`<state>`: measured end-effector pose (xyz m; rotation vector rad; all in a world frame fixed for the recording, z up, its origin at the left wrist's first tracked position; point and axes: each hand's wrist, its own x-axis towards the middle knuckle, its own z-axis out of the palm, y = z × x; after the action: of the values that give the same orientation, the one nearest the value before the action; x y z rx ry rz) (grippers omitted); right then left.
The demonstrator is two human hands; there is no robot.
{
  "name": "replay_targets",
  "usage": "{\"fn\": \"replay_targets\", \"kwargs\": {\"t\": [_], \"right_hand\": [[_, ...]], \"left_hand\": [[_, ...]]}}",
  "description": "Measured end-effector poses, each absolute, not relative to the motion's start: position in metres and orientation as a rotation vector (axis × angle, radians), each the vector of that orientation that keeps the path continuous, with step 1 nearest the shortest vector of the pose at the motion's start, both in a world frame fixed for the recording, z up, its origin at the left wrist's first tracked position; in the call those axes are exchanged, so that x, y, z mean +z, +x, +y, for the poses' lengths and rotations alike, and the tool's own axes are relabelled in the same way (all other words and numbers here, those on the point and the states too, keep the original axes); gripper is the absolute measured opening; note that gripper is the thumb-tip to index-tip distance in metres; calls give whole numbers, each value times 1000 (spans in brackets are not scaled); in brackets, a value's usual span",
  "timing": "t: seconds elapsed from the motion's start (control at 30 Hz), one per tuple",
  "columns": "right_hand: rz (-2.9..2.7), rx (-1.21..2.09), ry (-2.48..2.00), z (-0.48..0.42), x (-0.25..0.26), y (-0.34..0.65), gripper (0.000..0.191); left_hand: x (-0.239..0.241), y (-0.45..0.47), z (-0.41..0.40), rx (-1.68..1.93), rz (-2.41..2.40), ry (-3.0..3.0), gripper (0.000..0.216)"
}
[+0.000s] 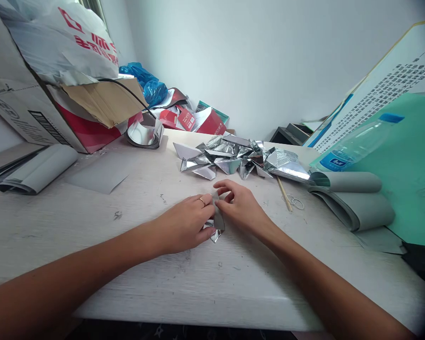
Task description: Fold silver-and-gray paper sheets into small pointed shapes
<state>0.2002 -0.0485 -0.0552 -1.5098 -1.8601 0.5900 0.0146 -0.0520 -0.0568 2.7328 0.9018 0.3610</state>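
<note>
A small piece of silver foil paper (218, 221), grey on one face and shiny on the other, lies partly folded on the table between my hands. My left hand (187, 222), with a ring on one finger, grips its left side, thumb near the lower end. At the upper right edge, the thumb and fingers of my right hand (239, 203) pinch the same paper. My fingers hide much of its upper part. Just beyond them sits a heap of folded silver foil pieces (230, 156).
Rolled grey sheets (357, 203) and a plastic bottle (357, 146) stand on the right, near a thin stick (285, 193) and a rubber band (297, 203). At left are a folded stack of sheets (42, 170), a flat sheet (99, 172) and a carton (31, 108) under a plastic bag (63, 42).
</note>
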Motion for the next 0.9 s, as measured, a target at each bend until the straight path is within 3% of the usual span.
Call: {"fn": "replay_targets", "kwargs": {"t": [0.2,0.6,0.9], "right_hand": [[-1832,432,-1517,-40,-67,199,16],[-1900,198,-1662,-35,-71,194,19],[-2122,92,-1432,-35,-76,200,25]], "left_hand": [[-57,14,-51,348,909,2732,9],[-59,15,-48,403,912,2652,12],[-58,14,-48,406,896,2633,10]]}}
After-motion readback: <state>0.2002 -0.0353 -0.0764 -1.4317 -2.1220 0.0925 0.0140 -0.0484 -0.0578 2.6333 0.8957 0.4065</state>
